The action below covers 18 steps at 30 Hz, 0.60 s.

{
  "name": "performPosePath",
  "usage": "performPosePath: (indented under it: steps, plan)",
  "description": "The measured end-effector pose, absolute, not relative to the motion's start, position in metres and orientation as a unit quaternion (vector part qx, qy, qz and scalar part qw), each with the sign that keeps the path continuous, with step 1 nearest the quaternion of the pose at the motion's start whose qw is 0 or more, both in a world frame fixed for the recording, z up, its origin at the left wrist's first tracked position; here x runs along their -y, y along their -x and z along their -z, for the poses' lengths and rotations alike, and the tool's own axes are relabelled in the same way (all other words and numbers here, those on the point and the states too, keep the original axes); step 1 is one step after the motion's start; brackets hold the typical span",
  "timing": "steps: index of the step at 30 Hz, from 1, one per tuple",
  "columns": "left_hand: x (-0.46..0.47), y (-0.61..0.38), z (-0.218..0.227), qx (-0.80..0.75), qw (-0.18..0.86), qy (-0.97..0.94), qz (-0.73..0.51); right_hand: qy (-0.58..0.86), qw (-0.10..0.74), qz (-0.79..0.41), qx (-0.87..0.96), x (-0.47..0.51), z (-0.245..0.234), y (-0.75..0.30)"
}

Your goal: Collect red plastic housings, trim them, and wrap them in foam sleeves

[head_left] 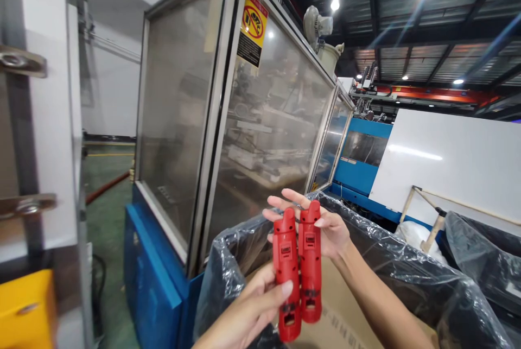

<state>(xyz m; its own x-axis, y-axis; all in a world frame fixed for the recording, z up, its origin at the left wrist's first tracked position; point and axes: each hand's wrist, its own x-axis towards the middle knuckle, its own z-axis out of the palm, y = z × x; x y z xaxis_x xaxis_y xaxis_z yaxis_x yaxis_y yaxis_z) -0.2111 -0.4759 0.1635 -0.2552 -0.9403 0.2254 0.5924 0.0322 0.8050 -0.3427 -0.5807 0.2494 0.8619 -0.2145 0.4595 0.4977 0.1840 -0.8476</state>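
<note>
Two elongated red moulded plastic parts stand side by side, nearly upright and touching, above a plastic-lined cardboard box. My left hand (248,305) grips the left red part (286,262) from below, with its thumb across the part's lower front. My right hand (329,232) holds the right red part (310,265), its thumb on the upper end and its fingers reaching behind both parts. Each part has small rectangular openings. A clear plastic liner (401,262) drapes over the box rim beneath my hands, with bare cardboard (337,313) showing inside.
To the left stands a large machine guard with glass panels (268,121), a blue base (152,278) and a yellow warning sign (254,27). A second plastic-lined bin (482,251) sits at the right, before a white board (448,159). A white door frame (49,121) fills the far left.
</note>
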Motion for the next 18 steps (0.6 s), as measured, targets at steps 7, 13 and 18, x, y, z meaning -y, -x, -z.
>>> performPosePath:
  steps: [7,13,18]
  plan:
    - [0.468,0.213,-0.16,0.392,0.602,-0.158,0.678,0.574,0.783,0.22,0.1,0.57,-0.254,0.331]
    - [0.456,0.214,-0.173,0.366,0.617,-0.214,0.663,0.57,0.787,0.217,0.09,0.569,-0.255,0.324]
    - [0.457,0.222,-0.179,0.348,0.632,-0.3,0.624,0.602,0.767,0.224,0.016,0.561,-0.256,0.323]
